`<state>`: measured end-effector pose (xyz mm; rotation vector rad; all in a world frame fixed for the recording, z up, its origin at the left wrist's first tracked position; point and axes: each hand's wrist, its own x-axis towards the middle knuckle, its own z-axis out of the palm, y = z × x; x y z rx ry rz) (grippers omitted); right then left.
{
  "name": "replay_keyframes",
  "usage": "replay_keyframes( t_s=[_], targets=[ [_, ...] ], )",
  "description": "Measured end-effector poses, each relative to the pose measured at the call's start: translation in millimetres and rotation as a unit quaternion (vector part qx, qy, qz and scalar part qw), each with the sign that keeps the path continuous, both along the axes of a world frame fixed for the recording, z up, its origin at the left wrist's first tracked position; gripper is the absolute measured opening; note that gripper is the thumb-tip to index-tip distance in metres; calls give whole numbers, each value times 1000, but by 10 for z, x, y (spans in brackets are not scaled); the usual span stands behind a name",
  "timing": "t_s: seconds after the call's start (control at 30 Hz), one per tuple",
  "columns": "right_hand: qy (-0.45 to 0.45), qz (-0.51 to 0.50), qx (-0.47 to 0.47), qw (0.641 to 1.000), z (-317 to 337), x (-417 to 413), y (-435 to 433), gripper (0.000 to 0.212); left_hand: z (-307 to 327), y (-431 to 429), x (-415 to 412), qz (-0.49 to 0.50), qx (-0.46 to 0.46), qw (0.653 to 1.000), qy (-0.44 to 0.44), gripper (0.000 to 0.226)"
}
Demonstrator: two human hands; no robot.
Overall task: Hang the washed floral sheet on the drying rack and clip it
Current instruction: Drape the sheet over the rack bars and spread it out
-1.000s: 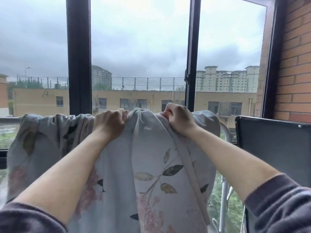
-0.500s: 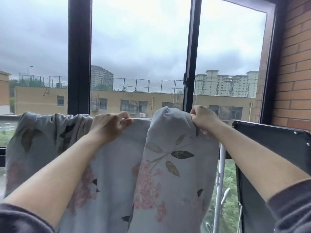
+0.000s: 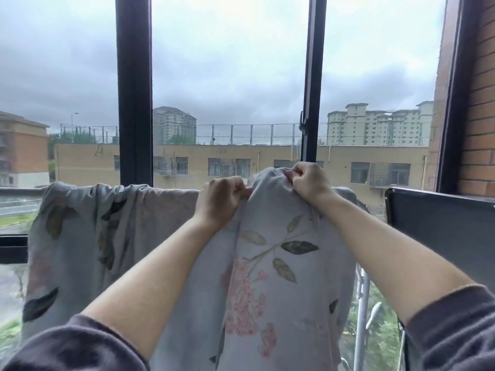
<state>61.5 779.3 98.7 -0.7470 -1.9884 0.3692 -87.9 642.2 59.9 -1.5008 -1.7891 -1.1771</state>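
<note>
Both hands, left [image 3: 220, 200] and right [image 3: 308, 182], pinch the sheet [image 3: 270, 263] at the frame's centre, spreading it along the rack [image 3: 360, 311]; clipping comes next.

Your drying rack [image 3: 360, 311] carries the floral sheet [image 3: 88, 236], which hangs draped over its top rail and hides it, bunched into folds along the top. Only a white upright shows, low beside the sheet's right edge.
</note>
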Motion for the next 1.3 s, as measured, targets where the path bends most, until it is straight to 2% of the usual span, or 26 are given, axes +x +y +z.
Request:
replay_keyframes(
  t_s=[0.13, 0.27, 0.37, 0.47, 0.6, 0.67, 0.73, 0.8, 0.83, 0.9, 1.0, 1.07, 1.17, 1.27, 1.3],
  targets=[
    [91, -6, -60, 994, 0, 98, 110, 18, 20, -60, -110, -3, 8, 1000, -2, 23],
    [148, -4, -124, 981, 22, 97, 259, 25, 4, -192, -289, 55, 26, 998, 22, 22],
    [221, -24, -179, 958, 66, 227, 414, 30, 18, -350, -477, 101, 42, 994, 13, 22],
    [230, -34, -199, 952, 19, 363, 520, 30, 45, -488, -626, 137, 72, 988, -4, 19],
    [190, -53, -172, 965, -35, 366, 476, 30, 62, -493, -651, 169, 111, 979, -22, 16],
    [170, -55, -153, 972, -38, 354, 433, 26, 84, -499, -679, 202, 120, 970, -66, 11],
    [120, -79, -111, 983, -59, 342, 383, 23, 155, -508, -715, 244, 73, 959, -124, 7],
    [51, -89, -54, 993, -83, 321, 313, 20, 238, -492, -714, 283, -18, 948, -144, 18],
    [18, -91, -36, 995, -90, 310, 285, 18, 265, -475, -680, 282, -52, 949, -133, 22],
    [-36, -87, -29, 995, -101, 296, 264, 20, 273, -429, -580, 205, -75, 972, -82, 23],
    [-77, -55, -51, 994, -148, 270, 266, 50, 167, -355, -437, 64, -103, 993, 1, 16],
    [-104, -26, -15, 994, -161, 209, 208, 62, 111, -295, -411, 44, -96, 994, 22, 14],
    [-159, 35, 69, 984, -157, 94, 69, 52, 94, -210, -424, 58, -50, 996, 36, 16],
    [-122, 64, 104, 985, -158, 19, -44, 16, 84, -191, -423, 76, -18, 995, 57, 18],
    [-106, 56, 105, 987, -152, 3, -43, 17, 77, -208, -429, 85, -4, 994, 66, 18]
  ],
)
